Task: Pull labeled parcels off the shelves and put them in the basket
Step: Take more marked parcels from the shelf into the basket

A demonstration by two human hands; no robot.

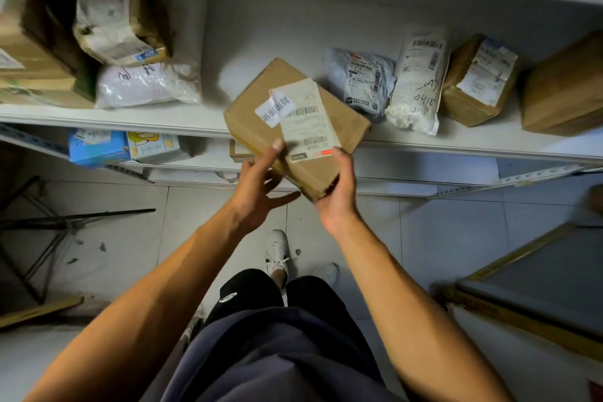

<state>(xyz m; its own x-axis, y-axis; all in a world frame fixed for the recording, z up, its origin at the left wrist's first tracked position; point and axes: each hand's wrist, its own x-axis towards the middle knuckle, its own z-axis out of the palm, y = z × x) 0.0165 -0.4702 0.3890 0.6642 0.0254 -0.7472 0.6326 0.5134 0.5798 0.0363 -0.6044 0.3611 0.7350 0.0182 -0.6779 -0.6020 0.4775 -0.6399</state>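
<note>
Head view: right hand gripping cardboard parcel at its near corner, left hand touching its near edge, fingers relaxed; parcel hovering tilted over shelf edge.

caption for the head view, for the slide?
Both hands, left hand and right hand, hold a labeled cardboard box in front of the parcel shelf.

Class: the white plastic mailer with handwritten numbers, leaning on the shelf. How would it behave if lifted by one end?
The white plastic mailer bag with handwritten numbers would probably flop and sag: its skin is crumpled. It looks lumpy and soft, so likely light for its size. The glossy film might slip in a loose grip, and it could nudge the grey mailer it leans against.
</note>
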